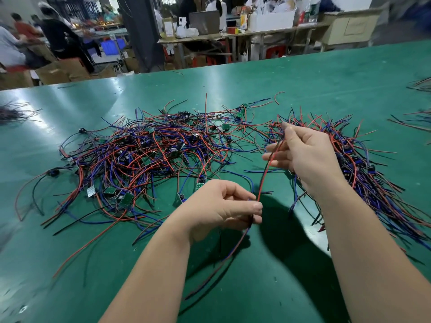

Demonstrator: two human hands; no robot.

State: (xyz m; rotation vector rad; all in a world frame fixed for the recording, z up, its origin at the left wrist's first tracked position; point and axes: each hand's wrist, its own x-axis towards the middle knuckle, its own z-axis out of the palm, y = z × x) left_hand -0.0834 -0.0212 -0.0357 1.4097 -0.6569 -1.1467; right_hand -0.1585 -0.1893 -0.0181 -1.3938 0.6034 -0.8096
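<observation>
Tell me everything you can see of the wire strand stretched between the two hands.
The wire strand is a few thin, plastic-coated leads lying side by side, red and black, with blue showing lower down. It runs in a gentle curve, lifted above the green table. The right hand pinches its upper end and the left hand pinches it lower down. Below that hand the loose tail trails toward the camera. Its ends are too blurred to make out.
</observation>
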